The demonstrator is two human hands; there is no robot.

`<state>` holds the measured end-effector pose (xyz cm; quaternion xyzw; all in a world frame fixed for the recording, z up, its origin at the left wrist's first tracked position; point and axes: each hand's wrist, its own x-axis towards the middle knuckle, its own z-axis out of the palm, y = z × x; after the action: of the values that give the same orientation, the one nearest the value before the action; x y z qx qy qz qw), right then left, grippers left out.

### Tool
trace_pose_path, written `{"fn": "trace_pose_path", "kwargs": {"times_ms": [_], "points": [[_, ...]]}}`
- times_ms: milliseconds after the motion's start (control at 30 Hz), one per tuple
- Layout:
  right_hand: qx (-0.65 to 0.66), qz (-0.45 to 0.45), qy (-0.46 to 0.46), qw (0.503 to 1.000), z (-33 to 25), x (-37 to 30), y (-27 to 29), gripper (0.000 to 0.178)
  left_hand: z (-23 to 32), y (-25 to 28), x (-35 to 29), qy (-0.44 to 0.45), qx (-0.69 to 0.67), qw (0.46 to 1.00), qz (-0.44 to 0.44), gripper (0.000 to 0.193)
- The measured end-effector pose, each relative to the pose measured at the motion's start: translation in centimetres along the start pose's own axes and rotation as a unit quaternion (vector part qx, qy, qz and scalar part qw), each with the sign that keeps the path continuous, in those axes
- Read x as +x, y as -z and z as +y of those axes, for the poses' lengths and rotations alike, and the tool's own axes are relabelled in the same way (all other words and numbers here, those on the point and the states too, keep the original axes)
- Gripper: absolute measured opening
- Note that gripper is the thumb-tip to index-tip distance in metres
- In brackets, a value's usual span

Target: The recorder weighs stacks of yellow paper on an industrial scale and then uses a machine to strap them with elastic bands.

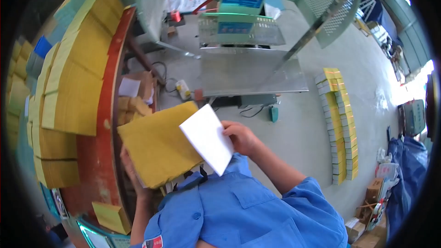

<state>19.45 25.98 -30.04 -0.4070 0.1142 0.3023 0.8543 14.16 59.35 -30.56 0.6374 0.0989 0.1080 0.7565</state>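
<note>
My left hand (131,170) is closed on the left edge of a yellow paper stack (158,144), held tilted in front of my body. Its thickness is hard to make out from above, and most of my left fingers are hidden beneath it. A plain white paper sheet (209,140) is pinched along its right edge in my right hand (240,137). The sheet's left part lies over the right end of the yellow paper, and I cannot tell whether the two touch.
Tall yellow paper stacks (78,69) stand on a red-edged table (103,156) at the left, with a smaller yellow block (111,217) nearer. Ahead is a machine with a metal plate (252,71). White-and-yellow bundles (337,124) line the floor at right, near a blue tarp (406,174).
</note>
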Motion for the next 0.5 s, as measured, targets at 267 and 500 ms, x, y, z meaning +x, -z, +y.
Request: {"fn": "trace_pose_path", "kwargs": {"times_ms": [267, 500], "points": [[0.032, 0.226, 0.092, 0.969, -14.0, -4.5, 24.6, 0.038, -13.4, -29.3, 5.6, -0.016, -0.025, 0.992, -0.121, 0.053], [0.099, 0.12, 0.038, 0.987, -22.6, -1.9, 37.3, 0.042, -20.2, -41.6, 9.4, 0.014, -0.089, 0.98, -0.177, 0.055]]}}
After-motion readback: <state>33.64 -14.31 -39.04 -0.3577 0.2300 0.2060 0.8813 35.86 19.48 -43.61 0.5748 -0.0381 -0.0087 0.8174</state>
